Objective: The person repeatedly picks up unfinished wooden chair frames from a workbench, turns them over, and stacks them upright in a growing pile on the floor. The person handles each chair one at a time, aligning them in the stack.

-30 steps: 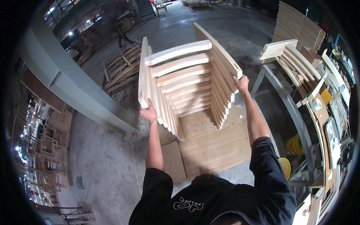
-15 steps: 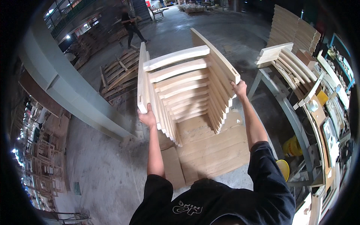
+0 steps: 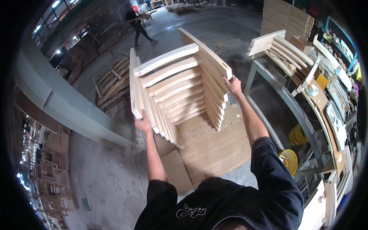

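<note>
My black shirt fills the bottom of the frame, cut off by the lower edge; white lettering on it is curved and creased. My left hand, left of centre, is closed around the near end of a pale wooden rack, thumb on top, its other fingers mostly hidden. My right hand, right of centre, grips the opposite side's near end, fingertips partly out of sight. The rack is at upper centre, above a stack of similar ones; I cannot tell whether they touch. The stack hides part of the cardboard under it. At lower right, my sleeve stands close to a yellow bucket, its contents unclear. A cluttered bench curves down the right, its small items hard to make out. A grey pillar crosses the left, near a pallet partly behind the rack. At upper left, a person is dim and blurred.
</note>
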Tool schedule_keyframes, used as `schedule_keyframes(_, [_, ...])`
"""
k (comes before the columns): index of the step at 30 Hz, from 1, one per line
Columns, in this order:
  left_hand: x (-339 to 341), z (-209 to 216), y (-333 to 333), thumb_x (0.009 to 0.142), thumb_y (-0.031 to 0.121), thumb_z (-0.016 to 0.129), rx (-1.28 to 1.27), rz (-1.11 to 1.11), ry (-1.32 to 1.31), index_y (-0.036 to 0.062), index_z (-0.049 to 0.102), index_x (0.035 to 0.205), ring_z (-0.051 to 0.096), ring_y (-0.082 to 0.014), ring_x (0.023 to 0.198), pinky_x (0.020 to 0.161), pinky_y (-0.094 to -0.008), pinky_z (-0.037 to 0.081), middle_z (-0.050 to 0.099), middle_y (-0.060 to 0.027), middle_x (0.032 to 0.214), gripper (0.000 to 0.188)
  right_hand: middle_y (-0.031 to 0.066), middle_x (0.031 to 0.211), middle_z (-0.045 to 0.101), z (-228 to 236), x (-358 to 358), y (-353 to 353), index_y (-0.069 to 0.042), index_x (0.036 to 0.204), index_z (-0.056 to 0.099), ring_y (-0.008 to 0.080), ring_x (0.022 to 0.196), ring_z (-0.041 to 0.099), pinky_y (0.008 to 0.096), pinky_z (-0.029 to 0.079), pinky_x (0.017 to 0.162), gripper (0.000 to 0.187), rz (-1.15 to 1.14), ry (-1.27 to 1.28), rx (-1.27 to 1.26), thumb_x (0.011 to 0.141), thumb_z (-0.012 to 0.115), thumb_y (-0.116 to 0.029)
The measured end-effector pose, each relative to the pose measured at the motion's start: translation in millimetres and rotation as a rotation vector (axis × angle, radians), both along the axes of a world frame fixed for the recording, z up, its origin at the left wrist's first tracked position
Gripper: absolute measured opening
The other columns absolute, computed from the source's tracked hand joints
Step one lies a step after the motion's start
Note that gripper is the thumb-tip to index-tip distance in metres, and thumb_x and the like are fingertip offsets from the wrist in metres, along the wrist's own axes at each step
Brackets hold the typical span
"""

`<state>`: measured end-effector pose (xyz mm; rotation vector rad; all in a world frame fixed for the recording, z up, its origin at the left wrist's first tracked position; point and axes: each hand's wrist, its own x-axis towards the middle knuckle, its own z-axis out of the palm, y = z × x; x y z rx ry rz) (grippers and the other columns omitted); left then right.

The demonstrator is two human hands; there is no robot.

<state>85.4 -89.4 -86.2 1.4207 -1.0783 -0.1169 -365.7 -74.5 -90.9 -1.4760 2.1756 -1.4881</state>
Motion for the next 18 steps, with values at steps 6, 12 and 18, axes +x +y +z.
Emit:
schedule_keyframes(6, [-36.1,38.9,1.0,0.083,0.029,0.069,-0.135,0.143,-0.747,-0.0078,0.058,0.121,0.051,-0.0359,0.123,0.104,-0.0469,0.039,0.055,-0.0241,0.131,0.054,0.0235,0.100,0.069,-63.2,-38.5,97.1,0.004,0.122,0.058,0.0302,0.095,0.069,0.0387,0.053,0.082,0.053,-0.077,0.011,0.055,0.086,0.068,-0.033])
schedule_keyframes(12, [-24.1,63.8,0.9,0.080,0.037,0.067,0.472,0.112,-1.026,-0.0029,0.066,0.105,0.054,-0.0319,0.120,0.104,-0.0440,0.040,0.059,-0.0200,0.125,0.047,0.0199,0.097,0.071,-133.7,-89.0,293.9,0.003,0.111,0.065,0.0246,0.088,0.070,0.0353,0.054,0.079,0.040,-0.075,-0.099,0.346,0.087,0.068,-0.028])
schedule_keyframes(18, [-103.3,109.4,48.1,0.079,0.039,0.069,0.509,0.151,-1.110,0.0029,0.069,0.101,0.053,-0.0374,0.118,0.101,-0.0669,0.032,0.064,-0.0187,0.114,0.042,0.0180,0.089,0.071,-205.3,-92.8,587.1,0.008,0.108,0.064,0.0219,0.083,0.069,0.0333,0.053,0.077,0.032,-0.551,-0.322,0.268,0.088,0.067,-0.018])
